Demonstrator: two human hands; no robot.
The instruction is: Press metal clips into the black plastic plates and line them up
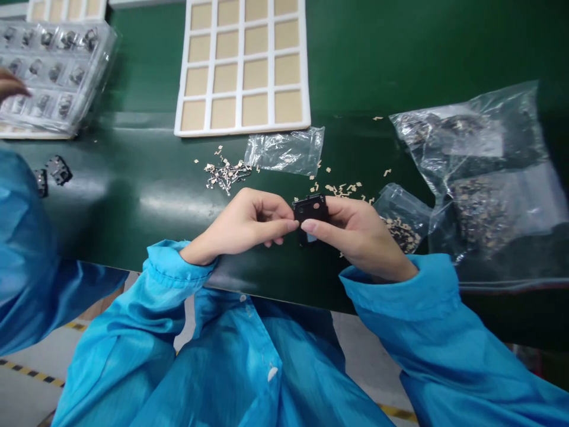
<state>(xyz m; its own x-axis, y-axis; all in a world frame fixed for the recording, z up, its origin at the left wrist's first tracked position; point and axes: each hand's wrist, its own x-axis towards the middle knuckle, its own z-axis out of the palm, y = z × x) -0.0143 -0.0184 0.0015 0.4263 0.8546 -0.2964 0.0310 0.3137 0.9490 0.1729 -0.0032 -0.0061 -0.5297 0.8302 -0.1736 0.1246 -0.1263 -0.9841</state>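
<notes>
A small black plastic part [310,207], flat and box-like with round holes, is held up in front of my body above the bench edge. My right hand [362,234] is closed around its right side, thumb across the near face. My left hand [249,224] is closed in a pinch, thumb and finger meeting at the part's left edge; whatever is between those fingertips is hidden. Beyond my left hand lies a heap of small silver metal pieces [227,175]. Small brass-coloured metal pieces [342,191] are scattered behind the black part.
A white-framed tray with tan cells [240,65] lies ahead, a crumpled clear bag [287,151] before it. Bags of small parts [489,207] [402,228] sit to the right. On the left are clear blister trays [53,71], black parts [58,170] and another person's hand [11,84] and sleeve.
</notes>
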